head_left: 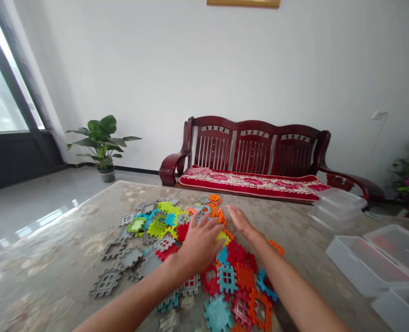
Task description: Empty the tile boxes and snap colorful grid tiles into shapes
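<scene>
Flat plastic interlocking tiles with notched edges lie in a loose pile on the table. My left hand [201, 237] is over the middle of the pile, palm down, fingers spread, hiding some tiles; whether it touches them I cannot tell. At the pile's right side, my right hand [241, 220] is held on edge with straight fingers, beside the orange tiles [220, 215]. Grey tiles [106, 282] spread to the left, with lime-green tiles [157, 227] further in. Nearer me are a light blue window tile [227, 278], a red tile [242, 305] and an orange frame tile [261, 310].
Clear plastic boxes [360, 265] stand at the table's right side, with another lidded box [338, 207] behind them. The patterned tablecloth [55, 276] covers the table. Beyond it are a dark red wooden bench [253, 143] and a potted plant [105, 143].
</scene>
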Motion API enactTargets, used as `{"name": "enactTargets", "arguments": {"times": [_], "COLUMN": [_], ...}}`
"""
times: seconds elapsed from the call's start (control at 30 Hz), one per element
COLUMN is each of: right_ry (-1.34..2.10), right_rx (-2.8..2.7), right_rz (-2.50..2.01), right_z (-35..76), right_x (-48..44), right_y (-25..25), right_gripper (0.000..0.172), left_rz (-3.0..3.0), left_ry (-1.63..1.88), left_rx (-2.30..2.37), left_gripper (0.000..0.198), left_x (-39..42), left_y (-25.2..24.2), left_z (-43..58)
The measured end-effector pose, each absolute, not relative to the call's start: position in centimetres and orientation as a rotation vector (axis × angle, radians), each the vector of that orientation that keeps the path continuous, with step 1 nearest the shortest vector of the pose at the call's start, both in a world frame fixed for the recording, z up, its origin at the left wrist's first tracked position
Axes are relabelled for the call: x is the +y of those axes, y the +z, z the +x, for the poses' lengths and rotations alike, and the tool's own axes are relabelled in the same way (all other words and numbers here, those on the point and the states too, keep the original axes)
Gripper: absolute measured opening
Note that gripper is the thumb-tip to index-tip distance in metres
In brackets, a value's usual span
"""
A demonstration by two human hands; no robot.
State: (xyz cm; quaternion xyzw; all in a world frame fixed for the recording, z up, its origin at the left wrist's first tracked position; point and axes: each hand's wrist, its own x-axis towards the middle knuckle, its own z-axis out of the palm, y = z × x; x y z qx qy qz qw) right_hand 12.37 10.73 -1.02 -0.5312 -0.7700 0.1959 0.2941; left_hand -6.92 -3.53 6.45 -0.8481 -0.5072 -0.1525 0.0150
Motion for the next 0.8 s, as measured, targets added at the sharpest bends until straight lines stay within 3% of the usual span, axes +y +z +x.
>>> {"name": "enactTargets", "arguments": {"times": [0.2,0.33,0.53,0.8], "right_ry": [0.457,0.349,0.09,-0.061], "right_rx": [-1.804,-1.717,-1.894,-2.007], "right_rz": [-1.627,-1.729,-1.757,-1.85], "right_z": [25.0,30.2,29.5,28.7], "right_x": [6.8,4.6,3.6,3.1], "right_y": [-1.5,-4.1,-5.3,-5.0], "right_gripper": [0.067,0.061,0.048,0.048], "left_rz": [-3.036,-2.969,-2.761,-2.645], "left_ry": [-0.4,-0.342,-0.251,-0.142], "left_rx": [-0.966,-1.062,-1.274,-1.386], "left_gripper": [0.076,0.066,0.054,0.047], "left_x": [-10.6,-10.4,-9.4,-8.2], "left_y": [2.7,0.7,0.7,1.0], "left_z": [1.9,2.3,-0.8,-6.4]}}
